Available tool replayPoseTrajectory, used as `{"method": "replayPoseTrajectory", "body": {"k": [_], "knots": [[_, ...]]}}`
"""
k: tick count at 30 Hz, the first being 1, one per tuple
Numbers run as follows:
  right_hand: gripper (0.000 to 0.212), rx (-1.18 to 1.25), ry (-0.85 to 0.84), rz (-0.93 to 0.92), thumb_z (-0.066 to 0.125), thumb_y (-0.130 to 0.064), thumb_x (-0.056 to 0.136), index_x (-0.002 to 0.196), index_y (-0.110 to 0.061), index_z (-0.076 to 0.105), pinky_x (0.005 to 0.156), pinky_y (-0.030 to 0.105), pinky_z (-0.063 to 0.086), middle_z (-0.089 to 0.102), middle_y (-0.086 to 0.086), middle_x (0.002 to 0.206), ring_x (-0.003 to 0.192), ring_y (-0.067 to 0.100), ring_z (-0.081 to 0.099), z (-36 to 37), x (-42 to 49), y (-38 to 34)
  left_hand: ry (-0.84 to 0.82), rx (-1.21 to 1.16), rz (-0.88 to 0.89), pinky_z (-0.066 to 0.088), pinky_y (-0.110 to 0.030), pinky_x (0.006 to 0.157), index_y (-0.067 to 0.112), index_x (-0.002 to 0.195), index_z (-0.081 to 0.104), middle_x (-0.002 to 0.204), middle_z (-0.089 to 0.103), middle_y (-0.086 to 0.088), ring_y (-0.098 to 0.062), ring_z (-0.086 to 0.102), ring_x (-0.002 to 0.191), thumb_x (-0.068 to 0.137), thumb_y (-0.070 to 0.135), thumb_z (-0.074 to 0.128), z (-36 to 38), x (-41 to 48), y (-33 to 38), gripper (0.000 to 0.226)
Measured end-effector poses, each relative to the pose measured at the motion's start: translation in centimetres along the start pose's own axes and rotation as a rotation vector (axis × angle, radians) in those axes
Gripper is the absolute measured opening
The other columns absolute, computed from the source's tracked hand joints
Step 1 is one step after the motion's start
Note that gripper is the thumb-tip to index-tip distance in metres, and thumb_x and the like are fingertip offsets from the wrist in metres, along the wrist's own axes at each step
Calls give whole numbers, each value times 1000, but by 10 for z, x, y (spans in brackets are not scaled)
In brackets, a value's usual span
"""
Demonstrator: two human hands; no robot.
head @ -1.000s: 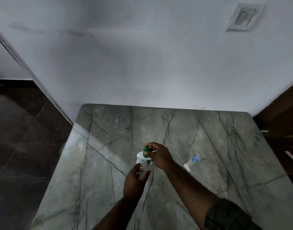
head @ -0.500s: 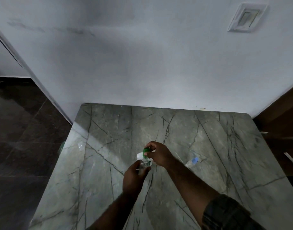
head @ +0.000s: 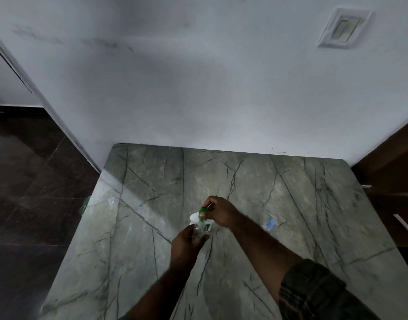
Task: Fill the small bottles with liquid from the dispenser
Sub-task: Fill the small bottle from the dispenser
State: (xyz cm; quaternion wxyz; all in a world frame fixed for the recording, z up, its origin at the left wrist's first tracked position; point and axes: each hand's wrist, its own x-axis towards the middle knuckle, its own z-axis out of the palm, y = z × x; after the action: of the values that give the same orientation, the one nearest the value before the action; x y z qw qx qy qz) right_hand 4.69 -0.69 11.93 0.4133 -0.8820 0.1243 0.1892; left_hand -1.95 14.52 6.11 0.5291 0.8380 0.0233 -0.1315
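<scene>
A white dispenser (head: 195, 217) with a green pump top (head: 202, 212) stands near the middle of the marble table (head: 290, 204). My right hand (head: 219, 211) rests curled over the green top, fingers bent around it. My left hand (head: 187, 244) grips a small clear bottle (head: 199, 228) and holds it up against the dispenser, just under the green spout. Most of the bottle is hidden by my fingers. A second small clear bottle with a blue cap (head: 270, 224) lies on its side to the right of my right wrist.
Something small and clear (head: 111, 201) lies near the table's left edge, and a green item (head: 85, 204) shows just beyond that edge. A white wall bounds the table's far side. Dark floor lies to the left, dark wooden furniture (head: 392, 172) to the right.
My left hand with the small bottle has stayed under the spout. My right hand has shifted slightly on the green top. The camera view has tilted a little.
</scene>
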Motion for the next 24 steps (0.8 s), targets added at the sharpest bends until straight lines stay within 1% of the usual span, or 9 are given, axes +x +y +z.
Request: {"method": "replayPoseTrajectory", "body": {"k": [4,9,12,14,15,17,20,22,24], "knots": [[26,-58,-10,-50,78,-20,80,102,-9,67,86,32,50,72,7,107,100,21,65,-1,0,1,-22,62,-11,45,-5,56,42,82,63,75,70,15,7,63,71,78,39,77,0,4,-6,15],[27,-91,-35,-78,79,-21,79,99,-8,68,78,29,47,72,7,103,92,18,63,1,3,2,-33,66,-45,45,-6,58,37,90,66,79,71,14,8,63,73,76,34,79,-2,7,-11,20],[25,-11,-32,-17,80,-16,79,99,-6,68,75,34,55,72,10,100,82,19,65,-2,5,0,-51,49,-51,45,-6,59,37,94,65,82,70,17,9,64,75,75,31,81,-4,9,-7,26],[23,82,-30,52,78,-10,80,100,-4,67,79,40,60,73,15,97,73,21,66,-1,4,-2,-50,59,-59,44,-6,59,33,98,67,83,70,16,7,64,75,75,31,81,-5,9,-5,27],[23,119,-32,84,77,-7,81,100,-2,67,81,42,60,73,17,95,70,21,66,-1,5,-3,-47,59,-59,45,-6,59,32,99,68,82,70,17,7,64,74,75,32,81,-6,10,-5,27],[24,154,-37,119,78,-8,80,101,-2,68,80,40,60,72,17,93,65,18,62,-1,6,-3,-37,44,-54,44,-2,61,32,102,70,80,69,21,13,62,76,75,34,81,-7,11,-6,29],[28,23,-41,70,81,-16,77,101,-7,69,78,35,57,72,11,99,77,17,63,-3,10,-3,-43,16,-65,42,2,62,30,108,71,80,69,23,18,61,78,75,34,81,-5,12,-10,35],[30,-33,-65,33,82,-17,76,101,-5,69,78,35,55,71,11,104,86,18,62,-2,12,-4,-39,-27,-91,44,1,62,29,111,70,86,71,22,16,62,80,73,34,82,-3,12,-15,40],[30,-74,-70,1,83,-17,76,100,-5,69,75,33,52,71,12,105,87,18,61,-2,12,-6,-34,-55,-94,45,0,63,29,113,70,91,73,20,13,64,82,73,36,82,-3,11,-15,42]]}}
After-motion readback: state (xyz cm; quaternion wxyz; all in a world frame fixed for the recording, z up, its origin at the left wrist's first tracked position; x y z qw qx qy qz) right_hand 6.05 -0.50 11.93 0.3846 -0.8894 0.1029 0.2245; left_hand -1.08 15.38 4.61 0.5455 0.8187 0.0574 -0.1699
